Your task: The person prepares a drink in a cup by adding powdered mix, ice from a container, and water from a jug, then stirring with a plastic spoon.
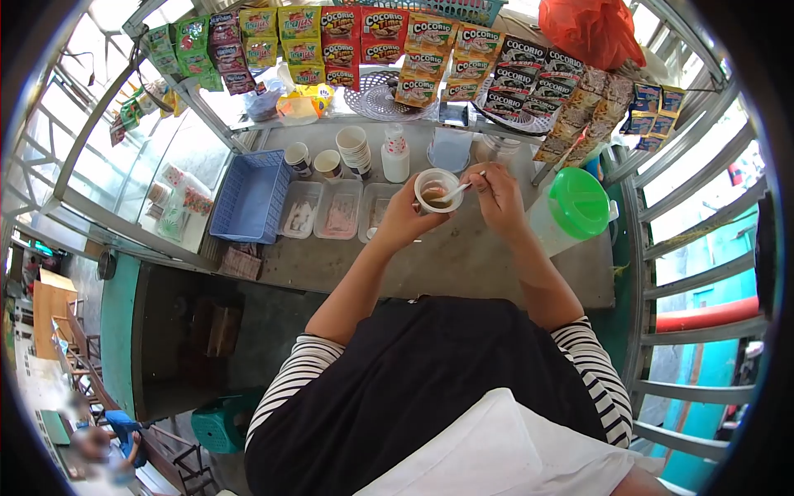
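Note:
My left hand (pixel 403 217) is wrapped round a white cup (pixel 437 176) with brownish liquid in it, lifted above the counter. Between the fingers of my right hand (pixel 499 198) is the handle of a white spoon (pixel 455 193), its bowl dipping inside the cup. Just beyond the cup stands a white bottle (pixel 395 159) with a patterned top. Shallow clear plastic containers (pixel 338 211) with pale and pinkish contents lie to the left of my left hand. To the right of my right hand is a clear pitcher with a green lid (pixel 579 202).
A blue plastic basket (pixel 251 197) sits at the counter's left, beside stacked paper cups (pixel 353 149). Strips of drink sachets (pixel 364 41) hang along the shelf above. Metal bars (pixel 703 264) close off the right side. A green stool (pixel 222 423) stands low at left.

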### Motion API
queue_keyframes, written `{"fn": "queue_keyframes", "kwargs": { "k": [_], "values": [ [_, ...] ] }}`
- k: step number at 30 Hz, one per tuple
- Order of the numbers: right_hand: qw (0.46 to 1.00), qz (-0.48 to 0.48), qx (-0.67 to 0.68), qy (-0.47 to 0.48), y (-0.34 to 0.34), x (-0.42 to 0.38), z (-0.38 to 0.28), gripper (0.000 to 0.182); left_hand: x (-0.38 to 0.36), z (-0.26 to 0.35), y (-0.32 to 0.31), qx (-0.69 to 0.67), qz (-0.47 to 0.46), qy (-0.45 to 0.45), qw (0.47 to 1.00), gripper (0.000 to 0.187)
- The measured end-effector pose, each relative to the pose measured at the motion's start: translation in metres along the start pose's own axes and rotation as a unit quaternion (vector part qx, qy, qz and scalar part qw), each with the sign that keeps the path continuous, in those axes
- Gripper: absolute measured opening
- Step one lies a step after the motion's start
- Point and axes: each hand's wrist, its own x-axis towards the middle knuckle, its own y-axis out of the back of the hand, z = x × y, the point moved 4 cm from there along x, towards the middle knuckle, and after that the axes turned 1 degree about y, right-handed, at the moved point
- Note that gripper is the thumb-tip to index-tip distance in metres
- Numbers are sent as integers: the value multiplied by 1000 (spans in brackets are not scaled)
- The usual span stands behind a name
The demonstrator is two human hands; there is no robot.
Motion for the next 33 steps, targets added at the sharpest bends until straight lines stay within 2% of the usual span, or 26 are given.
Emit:
{"fn": "queue_keyframes", "kwargs": {
  "k": [3, 5, 9, 12, 14, 16, 24, 26, 31, 33],
  "values": [
    [1000, 16, 20, -10, 0, 3, -4, 19, 0, 4, 8, 0, -25, 8, 1000, 66],
    [998, 31, -49, 6, 4, 5, -16, 18, -2, 6, 9, 8, -43, 14, 999, 68],
    [996, 52, -74, 6, -3, 3, -34, 16, -2, 2, 16, -6, -55, 4, 998, 67],
    [997, 32, -59, 34, -10, 1, -44, 12, -5, -2, 24, -23, -62, -6, 998, 68],
    [990, 42, -115, 74, -12, 1, -52, 9, -9, 2, 30, -26, -66, -5, 997, 68],
    [988, 42, -123, 79, -17, 0, -60, 8, -14, 7, 37, 18, -55, -26, 998, 68],
    [987, 66, -115, 94, -45, -7, -82, 5, -33, 11, 49, -2, -67, 0, 998, 65],
    [978, 64, -170, 101, -44, -6, -85, 4, -36, 12, 52, -5, -70, 4, 997, 65],
    [981, 44, -163, 97, -57, -10, -85, 2, -41, -3, 51, -43, -95, 27, 994, 71],
    [983, 44, -148, 98, -58, -7, -85, 2, -44, -3, 50, -22, -101, 5, 995, 71]
  ]
}}
